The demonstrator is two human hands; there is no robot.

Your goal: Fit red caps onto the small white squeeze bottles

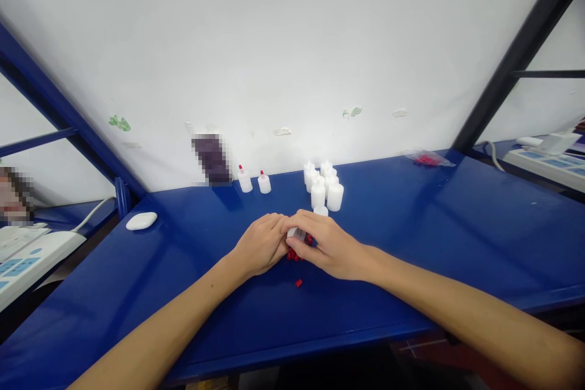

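Near the middle of the blue table, my left hand (262, 244) and my right hand (326, 244) meet around a small white bottle (297, 233), with the fingers of both closed on it. Small red caps (293, 255) lie under and between the hands, partly hidden by them. One loose red cap (298, 283) is nearer the front edge. Just behind my right hand stands a group of several white bottles (319, 193). Two white bottles with red caps (245, 181) (264, 183) stand upright to the left of that group, by the wall.
A white rounded case (141, 220) lies at the left of the blue table (388, 225). A clear bag with red pieces (427, 159) is at the back right. Power strips (34, 262) are beyond the left side and the right side. The wall closes off the back.
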